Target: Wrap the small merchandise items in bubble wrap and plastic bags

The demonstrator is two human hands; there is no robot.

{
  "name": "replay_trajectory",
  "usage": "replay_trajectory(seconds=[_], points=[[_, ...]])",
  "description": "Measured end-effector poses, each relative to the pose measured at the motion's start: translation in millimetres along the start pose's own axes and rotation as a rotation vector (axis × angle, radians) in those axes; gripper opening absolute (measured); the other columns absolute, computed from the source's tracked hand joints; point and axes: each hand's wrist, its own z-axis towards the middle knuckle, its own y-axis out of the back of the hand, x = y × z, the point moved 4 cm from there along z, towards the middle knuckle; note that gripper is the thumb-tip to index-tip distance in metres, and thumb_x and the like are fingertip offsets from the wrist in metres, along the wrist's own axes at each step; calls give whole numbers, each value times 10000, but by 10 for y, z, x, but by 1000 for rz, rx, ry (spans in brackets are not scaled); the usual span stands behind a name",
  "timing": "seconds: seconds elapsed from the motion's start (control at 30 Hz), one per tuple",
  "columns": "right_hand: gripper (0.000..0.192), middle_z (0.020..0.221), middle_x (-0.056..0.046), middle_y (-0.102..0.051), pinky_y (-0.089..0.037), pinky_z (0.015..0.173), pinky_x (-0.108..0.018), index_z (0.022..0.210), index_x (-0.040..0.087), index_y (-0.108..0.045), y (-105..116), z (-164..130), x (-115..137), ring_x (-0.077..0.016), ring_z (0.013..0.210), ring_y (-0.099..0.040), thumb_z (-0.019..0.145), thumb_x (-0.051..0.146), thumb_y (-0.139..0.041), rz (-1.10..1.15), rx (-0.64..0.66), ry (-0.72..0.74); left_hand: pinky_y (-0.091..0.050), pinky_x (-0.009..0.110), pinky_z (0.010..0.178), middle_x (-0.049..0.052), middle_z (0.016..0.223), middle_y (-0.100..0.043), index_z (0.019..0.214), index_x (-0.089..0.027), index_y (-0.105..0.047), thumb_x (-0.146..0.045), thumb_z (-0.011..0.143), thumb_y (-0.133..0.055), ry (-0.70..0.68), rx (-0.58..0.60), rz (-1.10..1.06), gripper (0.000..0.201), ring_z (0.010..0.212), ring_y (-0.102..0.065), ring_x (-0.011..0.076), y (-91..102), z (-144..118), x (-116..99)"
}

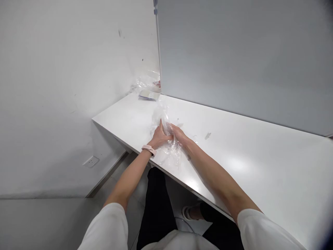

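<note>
A crumpled, see-through sheet of clear plastic film [171,152] lies bunched on the white table; whether it is a bag or a loose sheet, I cannot tell. My left hand [160,137], with a pink band at the wrist, grips the film from the left side. From the right, my right hand [179,132] closes on the same bunch, its fingers partly hidden behind the plastic. Both hands meet around the gathered middle, with film sticking out beyond them and spreading towards the table's near edge.
The white table [260,166] runs along a grey panel [241,59]. In its far left corner lie a flat packet [149,95] and more crumpled clear plastic [144,82]. Small scraps [207,135] lie right of my hands. A white wall [65,69] borders the left.
</note>
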Motion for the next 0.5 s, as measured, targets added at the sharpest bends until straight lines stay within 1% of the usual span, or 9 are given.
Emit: replay_trajectory(seconds=[0.07, 0.13, 0.2, 0.23, 0.3, 0.37, 0.4, 0.47, 0.5], points=[[450, 949, -64, -740, -563, 818, -397, 1036, 215, -709, 13, -174, -37, -256, 904, -682, 813, 597, -628, 61, 55, -35, -494, 391, 942, 84, 1064, -707, 1373, -161, -479, -186, 630, -765, 65, -50, -168, 797, 988, -649, 234, -86, 14, 2], [457, 976, -73, -732, -550, 861, -423, 1031, 222, -712, 9, -319, -59, -272, 966, -668, 832, 616, -595, -48, 38, 41, -515, 349, 846, 62, 963, -711, 1221, -151, -580, -147, 636, -720, 91, -123, -254, 601, 882, -642, 206, -114, 39, 2], [435, 1139, -73, -707, -496, 976, -470, 1127, 261, -697, -21, -460, -43, -293, 1122, -612, 868, 583, -563, -324, -68, 218, -510, 322, 779, 57, 896, -701, 1037, -139, -640, -130, 655, -652, 119, -205, -302, 383, 817, -620, 189, -112, 54, 0], [421, 1233, -71, -677, -450, 1035, -491, 1182, 280, -683, -45, -541, -17, -300, 1196, -567, 892, 551, -542, -492, -139, 318, -505, 313, 758, 56, 872, -695, 971, -136, -648, -128, 662, -621, 120, -238, -316, 311, 796, -609, 182, -110, 50, -12], [412, 1382, -64, -599, -348, 1123, -517, 1275, 307, -646, -75, -728, 73, -306, 1304, -479, 946, 486, -476, -794, -273, 477, -494, 298, 734, 47, 837, -685, 907, -134, -651, -128, 669, -589, 93, -255, -330, 246, 765, -590, 169, -134, 12, -77], [428, 1469, -46, -526, -252, 1173, -531, 1337, 322, -611, 1, -925, 217, -305, 1383, -398, 982, 451, -410, -991, -386, 538, -477, 280, 700, 29, 788, -671, 842, -137, -644, -127, 661, -588, 62, -199, -322, 190, 733, -570, 156, -223, -69, -191], [433, 1501, -30, -490, -209, 1188, -536, 1355, 331, -596, 98, -1021, 304, -306, 1423, -349, 987, 452, -403, -1051, -439, 537, -466, 271, 673, 19, 750, -657, 795, -139, -634, -127, 654, -591, 61, -148, -315, 148, 709, -558, 150, -300, -120, -262], [462, 1545, -15, -427, -155, 1195, -556, 1384, 330, -569, 403, -1206, 468, -322, 1483, -243, 973, 494, -435, -1092, -546, 482, -442, 259, 626, 4, 683, -626, 717, -141, -608, -123, 640, -595, 75, -25, -319, 80, 670, -536, 141, -519, -225, -425], [482, 1539, -23, -432, -164, 1189, -562, 1380, 318, -570, 586, -1294, 527, -332, 1483, -239, 959, 526, -461, -1051, -572, 448, -436, 258, 616, 0, 665, -616, 699, -140, -602, -120, 632, -598, 83, 31, -337, 70, 661, -534, 140, -654, -268, -514]])
